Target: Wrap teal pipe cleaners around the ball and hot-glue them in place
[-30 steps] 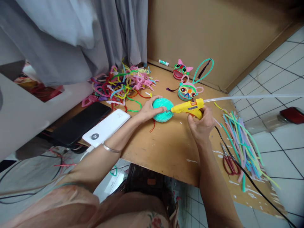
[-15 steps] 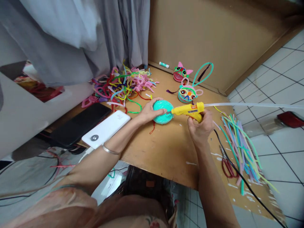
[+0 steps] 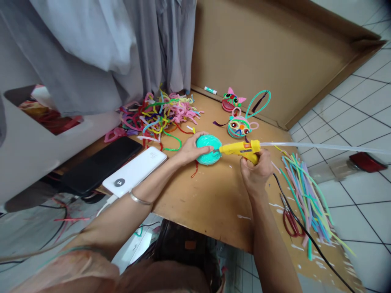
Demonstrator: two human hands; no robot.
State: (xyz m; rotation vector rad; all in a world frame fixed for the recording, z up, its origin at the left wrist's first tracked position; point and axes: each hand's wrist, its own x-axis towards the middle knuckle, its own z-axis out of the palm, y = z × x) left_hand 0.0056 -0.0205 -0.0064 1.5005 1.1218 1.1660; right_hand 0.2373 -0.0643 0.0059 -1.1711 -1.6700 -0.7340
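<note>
My left hand (image 3: pixel 195 149) is closed around the left side of a turquoise coiled pipe-cleaner ball (image 3: pixel 210 156), its thumb lying across the front. In my right hand (image 3: pixel 255 167) is a yellow glue gun (image 3: pixel 236 147), fingers wrapped round the handle and trigger. The gun's nozzle points left and meets the ball's right side, close to my left thumb. A long clear glue stick (image 3: pixel 293 144) sticks out of the back of the gun. Just beyond the hands sits a turquoise and pink animal-face ornament (image 3: pixel 239 127), with a red and pink one (image 3: pixel 229 101) behind it.
Tangled pipe cleaners (image 3: pixel 165 114) heap at the back left. A white power bank (image 3: pixel 134 171) and a black phone-like slab (image 3: pixel 102 165) lie left. Red-handled scissors (image 3: pixel 291 224), a pipe-cleaner bundle (image 3: pixel 308 199) and a black cord (image 3: pixel 301 221) are right. A glue-stick tube (image 3: pixel 210 90) lies behind.
The view has shifted slightly, so most things sit a little lower in the picture. Both hands keep their hold, and the nozzle stays at the ball's right side.
</note>
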